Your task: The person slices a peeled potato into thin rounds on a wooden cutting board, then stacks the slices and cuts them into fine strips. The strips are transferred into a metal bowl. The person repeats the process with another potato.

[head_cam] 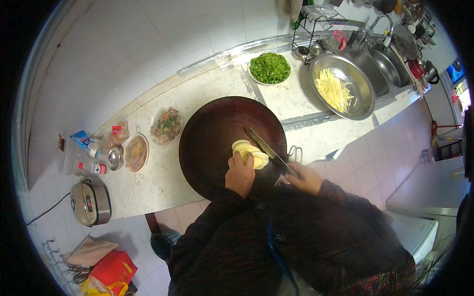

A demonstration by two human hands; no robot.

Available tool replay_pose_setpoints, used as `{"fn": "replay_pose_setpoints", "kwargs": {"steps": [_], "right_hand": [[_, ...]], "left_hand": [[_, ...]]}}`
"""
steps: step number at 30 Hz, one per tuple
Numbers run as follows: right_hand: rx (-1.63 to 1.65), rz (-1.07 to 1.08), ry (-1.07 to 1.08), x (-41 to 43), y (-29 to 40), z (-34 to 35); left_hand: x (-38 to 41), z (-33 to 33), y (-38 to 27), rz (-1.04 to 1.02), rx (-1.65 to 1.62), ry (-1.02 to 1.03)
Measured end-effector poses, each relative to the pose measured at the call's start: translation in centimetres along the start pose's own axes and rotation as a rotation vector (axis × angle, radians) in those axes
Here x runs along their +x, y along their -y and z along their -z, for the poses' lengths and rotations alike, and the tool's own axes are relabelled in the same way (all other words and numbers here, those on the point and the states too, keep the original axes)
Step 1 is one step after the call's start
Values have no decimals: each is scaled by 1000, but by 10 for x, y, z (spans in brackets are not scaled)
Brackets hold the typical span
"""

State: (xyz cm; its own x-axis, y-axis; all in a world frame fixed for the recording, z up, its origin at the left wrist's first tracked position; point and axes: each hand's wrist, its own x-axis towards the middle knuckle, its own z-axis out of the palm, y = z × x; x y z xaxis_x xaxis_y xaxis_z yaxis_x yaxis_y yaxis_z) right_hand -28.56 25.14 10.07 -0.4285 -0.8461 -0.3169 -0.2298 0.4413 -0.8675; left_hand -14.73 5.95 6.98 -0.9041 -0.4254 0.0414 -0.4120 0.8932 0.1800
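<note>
A fan of overlapping pale yellow slices, apparently potato (244,147), lies on a large round dark wooden chopping board (211,129). My left hand (240,175) presses down on the slices with its fingertips, covering part of their near side. In my right hand (305,178) is the handle of a kitchen cleaver (272,151). Its blade stands on edge just to the right of the slices, pointing up and left across the board. Whether the edge touches the outermost slice is unclear.
Beyond the board stand a bowl of chopped greens (269,68) and a steel basin of pale shreds (335,90), beside the sink (389,66). Leftward are two covered dishes (166,125), a steel bowl (115,158), bottles (92,167) and a rice cooker (90,203).
</note>
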Motion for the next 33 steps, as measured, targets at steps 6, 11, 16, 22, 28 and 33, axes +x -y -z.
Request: {"fn": "replay_pose_setpoints", "kwargs": {"steps": [6, 11, 16, 22, 28, 33], "right_hand": [[-147, 47, 2, 6, 12, -13], [-148, 38, 16, 10, 18, -19], [-122, -13, -58, 10, 8, -17], [-118, 1, -138, 9, 10, -15], [-92, -53, -89, 9, 16, -11], [-85, -45, -74, 10, 11, -9]], "left_hand": [[4, 8, -4, -22, 42, -59], [5, -7, 1, -12, 77, -8], [7, -8, 4, -19, 119, 10], [13, 29, -5, -165, 52, 12], [22, 1, 17, -364, 24, -44], [29, -10, 33, -421, -26, -7]]}}
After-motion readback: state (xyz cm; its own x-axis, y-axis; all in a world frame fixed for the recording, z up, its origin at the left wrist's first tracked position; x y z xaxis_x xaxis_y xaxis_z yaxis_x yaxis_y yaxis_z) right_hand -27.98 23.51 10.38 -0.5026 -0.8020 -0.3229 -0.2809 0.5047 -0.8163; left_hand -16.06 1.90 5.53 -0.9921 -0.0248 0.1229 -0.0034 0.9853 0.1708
